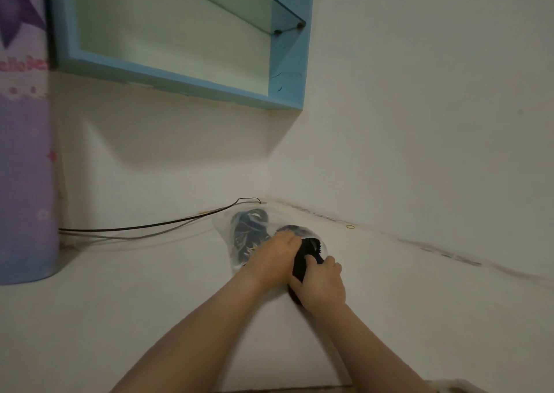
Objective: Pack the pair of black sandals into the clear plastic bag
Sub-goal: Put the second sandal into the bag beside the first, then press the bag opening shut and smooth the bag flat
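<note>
A clear plastic bag (pixel 223 223) lies on the white floor near the corner of the room. One black sandal (pixel 250 227) shows through the plastic at the bag's far end. A second black sandal (pixel 305 257) lies at the near end, between both hands. My left hand (pixel 274 257) is closed over the bag and the sandal's left side. On the sandal's near right side my right hand (pixel 322 284) grips it. Where the bag's mouth lies is hidden by my hands.
A black cable (pixel 156 224) and a grey cable run along the floor by the back wall. A purple rolled mat (pixel 25 182) stands at the left. A blue wall shelf (pixel 186 77) with a glass pane hangs above. A small yellow ring (pixel 350 227) lies by the right wall.
</note>
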`<state>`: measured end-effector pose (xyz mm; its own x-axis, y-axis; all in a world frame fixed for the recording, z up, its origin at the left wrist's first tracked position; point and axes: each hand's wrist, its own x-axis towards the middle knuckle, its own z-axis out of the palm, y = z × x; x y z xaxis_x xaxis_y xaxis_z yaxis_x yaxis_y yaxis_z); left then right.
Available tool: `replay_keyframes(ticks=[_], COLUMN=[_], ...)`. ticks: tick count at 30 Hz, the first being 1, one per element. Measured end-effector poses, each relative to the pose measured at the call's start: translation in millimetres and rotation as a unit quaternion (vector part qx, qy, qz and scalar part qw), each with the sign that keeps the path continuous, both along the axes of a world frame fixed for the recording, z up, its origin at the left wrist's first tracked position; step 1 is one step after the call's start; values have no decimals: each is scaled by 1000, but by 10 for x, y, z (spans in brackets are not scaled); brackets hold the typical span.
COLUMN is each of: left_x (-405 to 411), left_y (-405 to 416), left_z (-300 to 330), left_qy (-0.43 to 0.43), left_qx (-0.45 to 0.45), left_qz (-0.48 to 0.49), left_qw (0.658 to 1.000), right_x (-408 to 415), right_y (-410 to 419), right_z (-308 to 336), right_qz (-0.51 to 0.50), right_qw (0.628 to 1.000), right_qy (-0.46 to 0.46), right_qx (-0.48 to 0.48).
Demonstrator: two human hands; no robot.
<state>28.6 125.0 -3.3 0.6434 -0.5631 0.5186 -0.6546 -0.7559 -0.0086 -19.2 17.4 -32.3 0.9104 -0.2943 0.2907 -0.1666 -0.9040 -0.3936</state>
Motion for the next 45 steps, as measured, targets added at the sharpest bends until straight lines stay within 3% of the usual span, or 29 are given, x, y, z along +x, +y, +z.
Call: replay_keyframes(ticks=[2,5,8,12,16,18,22,30,35,40,45], left_x=[94,234,315,300,262,162,86,84,65,62,70], left_y=[-135,-339,-518,-597,-575,-581,-511,15,280,336,363], left_z=[20,68,90,143,179,212,274,156,59,32,-72], left_qy=[-37,3,35,36,88,91,86,102,114,117,127], left_qx=[-5,24,68,56,-82,-100,-136,-123,-138,-130,-60], left_qz=[-7,46,91,132,9,-42,-74,-76,-101,-109,-67], left_qw=[999,999,993,989,993,990,984,984,979,979,988], right_x=[-50,-135,-160,-147,-82,21,255,567,653,640,549], right_y=[-71,-171,-193,-204,-148,-85,-22,145,148,28,-56], right_z=[-34,-73,-120,-139,-158,-135,-75,-53,-128,-197,-221], right_qz=[29,15,-7,14,30,32,1,-38,0,50,52], right_qw=[999,991,986,981,984,985,976,993,972,986,966], right_qy=[-9,-29,-36,-73,-122,-120,-86,-37,-44,-35,-112], right_qx=[34,130,160,180,124,116,202,108,232,158,225])
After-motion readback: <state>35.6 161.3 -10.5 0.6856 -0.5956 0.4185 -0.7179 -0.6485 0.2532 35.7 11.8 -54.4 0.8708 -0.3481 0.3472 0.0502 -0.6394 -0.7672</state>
